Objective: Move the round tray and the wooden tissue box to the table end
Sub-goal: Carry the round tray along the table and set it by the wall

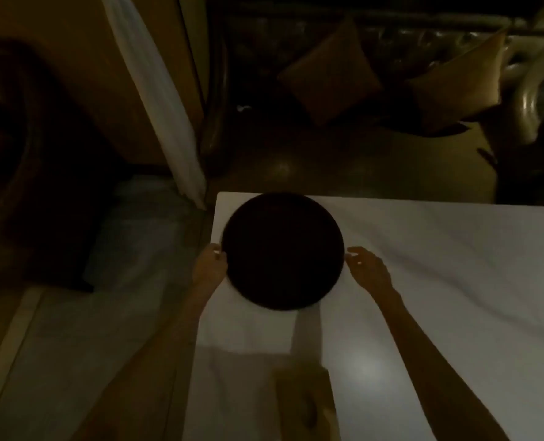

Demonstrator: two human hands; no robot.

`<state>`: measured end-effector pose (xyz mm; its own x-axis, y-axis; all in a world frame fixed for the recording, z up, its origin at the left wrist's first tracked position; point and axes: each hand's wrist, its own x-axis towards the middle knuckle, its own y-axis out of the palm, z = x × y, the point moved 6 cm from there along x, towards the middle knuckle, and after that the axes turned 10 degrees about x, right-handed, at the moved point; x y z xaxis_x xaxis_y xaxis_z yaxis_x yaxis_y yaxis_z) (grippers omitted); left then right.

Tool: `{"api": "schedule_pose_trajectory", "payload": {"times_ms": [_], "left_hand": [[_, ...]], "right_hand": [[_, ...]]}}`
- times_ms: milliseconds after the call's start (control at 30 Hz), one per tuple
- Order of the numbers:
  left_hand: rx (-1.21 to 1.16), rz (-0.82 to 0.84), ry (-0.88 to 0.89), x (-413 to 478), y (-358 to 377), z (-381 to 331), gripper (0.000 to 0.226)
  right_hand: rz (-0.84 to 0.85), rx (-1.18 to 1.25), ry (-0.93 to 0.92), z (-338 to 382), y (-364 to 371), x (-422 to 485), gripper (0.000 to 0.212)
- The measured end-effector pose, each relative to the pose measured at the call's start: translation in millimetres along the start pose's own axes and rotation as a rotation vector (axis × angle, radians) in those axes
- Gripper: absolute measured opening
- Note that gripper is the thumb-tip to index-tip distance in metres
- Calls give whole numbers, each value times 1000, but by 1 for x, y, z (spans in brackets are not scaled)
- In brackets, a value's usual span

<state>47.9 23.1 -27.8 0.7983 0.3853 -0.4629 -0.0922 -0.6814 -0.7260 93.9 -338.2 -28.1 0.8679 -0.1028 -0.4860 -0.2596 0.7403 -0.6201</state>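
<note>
My left hand [211,261] grips the round tray [282,249] at frame centre. My right hand [364,265], fingers spread, is just beside its rim. Wooden tissue box [305,405] at bottom centre.

- The round tray [282,251] at the table's far left corner was very dark, near black, and unpatterned.
- The cloth-covered table [439,281] was plain white.
- The wooden tissue box [305,405] at the near edge was pale tan.
- Two square cushions [329,71] beyond were dull golden-brown.
- The hanging curtain [156,100] at far left was white.
</note>
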Motion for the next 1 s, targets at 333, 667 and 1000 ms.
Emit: {"api": "schedule_pose_trajectory", "payload": {"times_ms": [333,667,1000], "left_hand": [[212,112,-2,77,54,26,32],[154,232,-121,57,44,48,26],[-75,177,121,26,-47,-95,68]], "right_hand": [[-29,102,192,-34,60,94,54],[2,189,144,-34,38,45,20],[-136,175,8,29,-97,4,53]]}}
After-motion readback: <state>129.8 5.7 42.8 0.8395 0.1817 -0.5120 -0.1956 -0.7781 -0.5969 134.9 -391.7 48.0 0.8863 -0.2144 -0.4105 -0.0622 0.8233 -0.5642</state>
